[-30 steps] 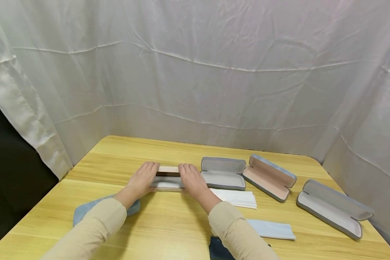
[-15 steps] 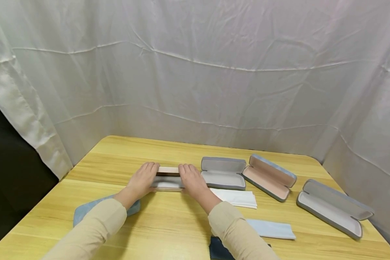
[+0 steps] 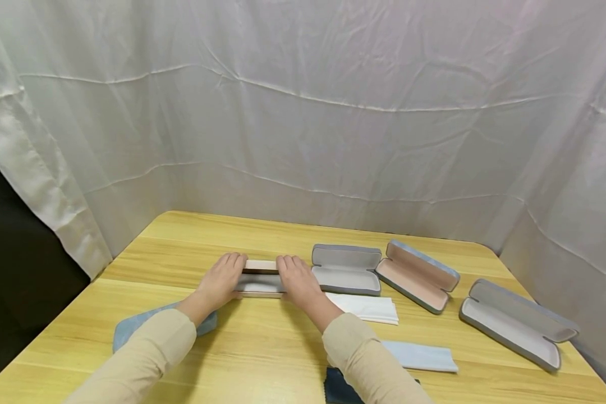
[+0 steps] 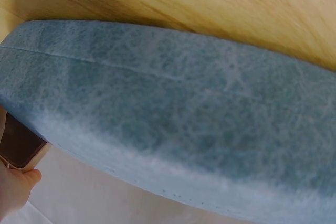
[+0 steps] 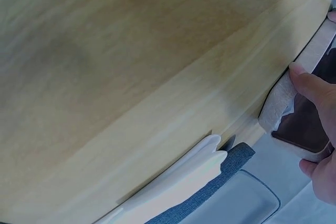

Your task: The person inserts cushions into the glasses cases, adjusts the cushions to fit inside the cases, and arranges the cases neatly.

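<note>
Both hands hold one partly opened beige glasses case (image 3: 261, 265) on the table, with a dark brown lining. My left hand (image 3: 220, 279) grips its left end, and my right hand (image 3: 299, 280) grips the right end. Fingers lie over the lid; in the right wrist view the right thumb (image 5: 307, 81) presses on the lower front edge. A pale, flat thing (image 3: 259, 282) lies inside the case, probably a cloth; its ends are hidden. Beneath the left forearm sits a blue glasses case (image 3: 131, 330), seen large in the left wrist view with its lid down.
To the right stand three opened glasses cases: a grey one (image 3: 345, 279), a pink-lined one (image 3: 409, 280) and another grey one (image 3: 510, 331). A white folded cloth (image 3: 366, 308), a light blue cloth (image 3: 421, 356) and a dark blue cloth (image 3: 340, 387) lie around the right forearm.
The beige case's lid sits very slightly lower than a second ago. Both hands keep their grip in nearly the same place.
</note>
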`<act>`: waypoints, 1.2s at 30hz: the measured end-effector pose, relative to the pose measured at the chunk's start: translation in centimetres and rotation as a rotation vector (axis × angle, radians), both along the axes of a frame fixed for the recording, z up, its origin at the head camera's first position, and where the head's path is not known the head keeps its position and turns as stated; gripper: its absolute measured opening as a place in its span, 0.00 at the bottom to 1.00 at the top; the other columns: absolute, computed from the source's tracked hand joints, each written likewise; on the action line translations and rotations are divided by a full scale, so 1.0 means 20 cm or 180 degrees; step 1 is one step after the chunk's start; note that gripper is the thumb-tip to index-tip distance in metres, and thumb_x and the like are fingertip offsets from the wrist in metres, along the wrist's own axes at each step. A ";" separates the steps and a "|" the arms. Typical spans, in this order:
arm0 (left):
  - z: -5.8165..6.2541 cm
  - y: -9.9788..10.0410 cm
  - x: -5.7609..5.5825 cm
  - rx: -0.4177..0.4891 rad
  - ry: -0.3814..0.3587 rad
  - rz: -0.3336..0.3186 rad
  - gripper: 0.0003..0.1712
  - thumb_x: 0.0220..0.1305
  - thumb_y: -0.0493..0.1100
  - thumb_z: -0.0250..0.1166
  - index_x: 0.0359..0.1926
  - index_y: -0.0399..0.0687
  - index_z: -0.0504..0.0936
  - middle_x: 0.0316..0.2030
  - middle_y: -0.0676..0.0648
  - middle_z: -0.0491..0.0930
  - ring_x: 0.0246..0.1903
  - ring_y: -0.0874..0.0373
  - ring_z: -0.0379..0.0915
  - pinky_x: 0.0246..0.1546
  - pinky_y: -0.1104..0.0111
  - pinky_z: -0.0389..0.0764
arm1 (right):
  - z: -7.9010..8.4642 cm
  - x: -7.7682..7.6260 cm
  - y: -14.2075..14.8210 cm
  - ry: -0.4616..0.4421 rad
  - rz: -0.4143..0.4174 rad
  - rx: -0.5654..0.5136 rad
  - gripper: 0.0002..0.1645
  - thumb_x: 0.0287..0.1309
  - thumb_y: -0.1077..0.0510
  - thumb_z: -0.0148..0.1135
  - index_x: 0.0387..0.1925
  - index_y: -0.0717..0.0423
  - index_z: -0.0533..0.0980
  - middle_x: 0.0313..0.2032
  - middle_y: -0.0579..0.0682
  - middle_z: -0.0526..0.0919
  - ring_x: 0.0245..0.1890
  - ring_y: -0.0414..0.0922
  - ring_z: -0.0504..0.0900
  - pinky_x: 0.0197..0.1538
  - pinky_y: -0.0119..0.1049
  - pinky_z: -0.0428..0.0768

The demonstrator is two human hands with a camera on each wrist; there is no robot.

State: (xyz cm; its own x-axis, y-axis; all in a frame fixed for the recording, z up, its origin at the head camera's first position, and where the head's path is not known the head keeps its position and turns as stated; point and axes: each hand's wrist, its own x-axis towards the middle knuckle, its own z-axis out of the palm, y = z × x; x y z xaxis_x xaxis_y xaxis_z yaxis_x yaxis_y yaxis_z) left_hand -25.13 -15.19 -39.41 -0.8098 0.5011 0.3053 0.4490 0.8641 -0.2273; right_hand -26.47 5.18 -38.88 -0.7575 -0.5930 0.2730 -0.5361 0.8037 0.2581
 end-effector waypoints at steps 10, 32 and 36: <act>-0.01 -0.01 0.00 0.0021 0.0070 -0.0054 0.45 0.39 0.54 0.76 0.52 0.35 0.64 0.46 0.39 0.70 0.49 0.47 0.68 0.56 0.60 0.70 | 0.00 0.00 -0.01 0.0043 0.0024 0.0056 0.44 0.35 0.46 0.76 0.50 0.57 0.62 0.45 0.50 0.73 0.46 0.45 0.73 0.56 0.34 0.73; -0.01 -0.01 0.01 -0.0102 0.0124 -0.0065 0.43 0.41 0.55 0.74 0.51 0.35 0.64 0.45 0.40 0.70 0.49 0.48 0.69 0.57 0.61 0.70 | 0.00 0.01 0.00 -0.0006 0.0021 0.0054 0.42 0.39 0.46 0.75 0.51 0.56 0.62 0.46 0.49 0.73 0.48 0.45 0.74 0.58 0.34 0.72; 0.00 0.00 0.01 -0.0088 0.0097 -0.0069 0.43 0.42 0.55 0.74 0.52 0.35 0.64 0.46 0.39 0.70 0.50 0.47 0.69 0.58 0.60 0.69 | -0.01 0.01 0.00 -0.0015 0.0027 0.0026 0.41 0.39 0.47 0.75 0.51 0.56 0.62 0.47 0.49 0.73 0.48 0.45 0.74 0.59 0.34 0.71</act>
